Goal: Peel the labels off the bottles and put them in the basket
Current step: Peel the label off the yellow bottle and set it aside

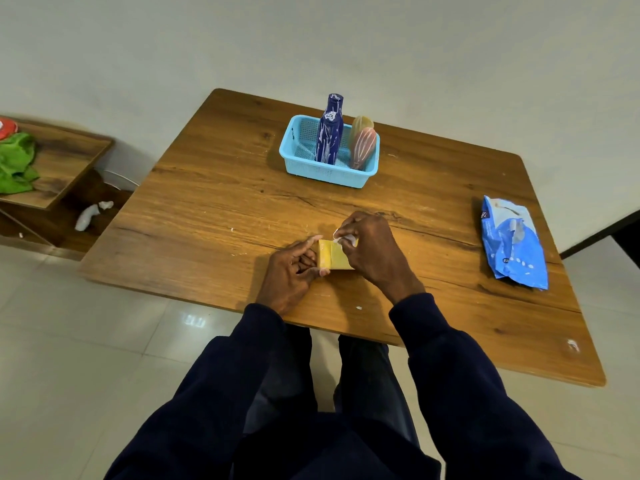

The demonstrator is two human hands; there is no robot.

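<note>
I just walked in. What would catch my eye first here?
At the near middle of the wooden table, the left hand grips a yellow container while the right hand pinches a white label scrap on it. Beyond, a light blue basket holds a tall dark blue bottle.

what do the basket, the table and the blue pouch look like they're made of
Basket: light blue moulded plastic, matte, judging by its fine mesh walls and solid rim.
Table: wood-look top, probably laminate, with even grain, dark knots and a low sheen.
Blue pouch: thin plastic film, glossy, crinkled and creased.
</note>
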